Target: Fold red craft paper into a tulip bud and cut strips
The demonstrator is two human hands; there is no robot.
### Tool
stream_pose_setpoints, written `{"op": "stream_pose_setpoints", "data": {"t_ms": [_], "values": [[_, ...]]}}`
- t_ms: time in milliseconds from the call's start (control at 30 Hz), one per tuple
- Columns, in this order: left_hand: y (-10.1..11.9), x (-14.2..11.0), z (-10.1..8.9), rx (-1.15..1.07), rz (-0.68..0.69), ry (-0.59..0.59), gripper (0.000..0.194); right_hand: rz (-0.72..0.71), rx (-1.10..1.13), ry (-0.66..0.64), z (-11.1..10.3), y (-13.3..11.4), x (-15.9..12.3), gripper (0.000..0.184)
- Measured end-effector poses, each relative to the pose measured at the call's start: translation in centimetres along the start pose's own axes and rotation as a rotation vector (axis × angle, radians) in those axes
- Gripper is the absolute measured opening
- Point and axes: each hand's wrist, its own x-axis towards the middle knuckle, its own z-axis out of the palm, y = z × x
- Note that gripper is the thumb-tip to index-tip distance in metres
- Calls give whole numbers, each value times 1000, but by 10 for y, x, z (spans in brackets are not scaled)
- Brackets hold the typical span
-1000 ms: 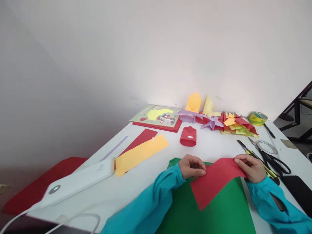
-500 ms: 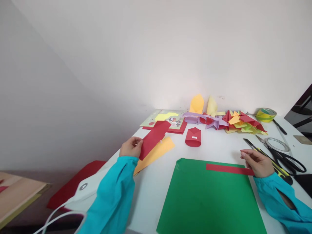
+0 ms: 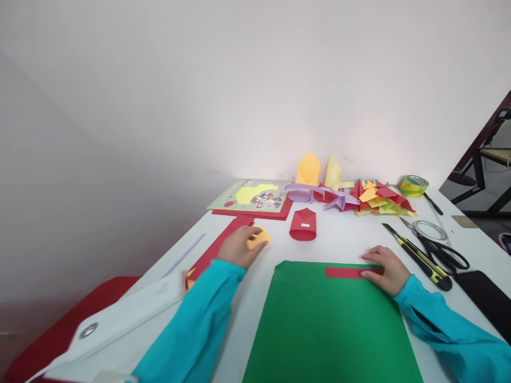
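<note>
A green sheet (image 3: 327,330) lies on the white table (image 3: 343,239) in front of me. A narrow red paper strip (image 3: 343,272) rests along its far edge. My right hand (image 3: 385,268) lies flat on the strip's right end, fingers stretched out. My left hand (image 3: 239,247) rests on the orange paper strip (image 3: 259,236) and the red sheet (image 3: 217,244) beside it at the left; its fingers look spread and lie on the papers. Both arms wear teal sleeves.
A red paper loop (image 3: 302,224) stands behind the green sheet. Folded coloured papers (image 3: 371,199) and a picture booklet (image 3: 253,196) lie at the back. A knife (image 3: 419,255), scissors (image 3: 443,252), tape rolls (image 3: 413,185) and a black object (image 3: 487,298) sit right. A white device (image 3: 115,319) lies left.
My left hand has set the larger red sheet down at the left beside the orange strip and now rests there. My right hand has flattened onto the red strip on the green sheet.
</note>
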Motion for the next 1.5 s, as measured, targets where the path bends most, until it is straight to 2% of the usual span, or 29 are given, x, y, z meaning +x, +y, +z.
{"op": "stream_pose_setpoints", "data": {"t_ms": [33,133,200,300,400,500,600,700,833,900,1000,1133,1267,1333,1400,1433,1500], "values": [[12,-4,21,-247,-160,-118,28,-11,-55,-32,1,1,-1,25],[38,-11,78,-463,-337,-246,25,-1,-139,-112,5,3,-2,7],[45,-8,105,-607,-458,-243,24,14,-141,-145,7,5,-3,7],[45,3,125,-797,-564,-164,21,22,-140,-138,8,7,-4,4],[43,13,130,-907,-606,-84,18,21,-145,-120,8,8,-3,11],[45,10,132,-975,-567,-74,15,28,-130,-132,8,8,-1,9],[49,-6,135,-1035,-455,-156,13,58,-83,-157,6,8,2,6],[47,-23,139,-1079,-392,-250,19,146,-49,-156,2,9,5,7],[35,-34,145,-1104,-366,-401,27,175,-60,-191,-5,9,7,21],[32,-37,147,-1088,-335,-409,29,203,-52,-223,-7,7,7,24],[32,-41,150,-1057,-284,-371,30,289,-29,-238,-8,3,8,18],[35,-47,153,-1041,-251,-355,31,340,-31,-176,-11,5,9,7],[35,-52,156,-1022,-200,-341,33,400,-19,-4,-16,3,10,16],[35,-54,157,-998,-171,-328,33,308,-85,130,-18,-11,12,18],[35,-55,157,-974,-155,-309,32,85,-201,296,-19,-34,16,23],[35,-56,157,-968,-152,-305,32,-24,-193,312,-19,-48,20,21],[35,-56,156,-969,-151,-310,31,-216,-115,257,-19,-73,29,13]]}}
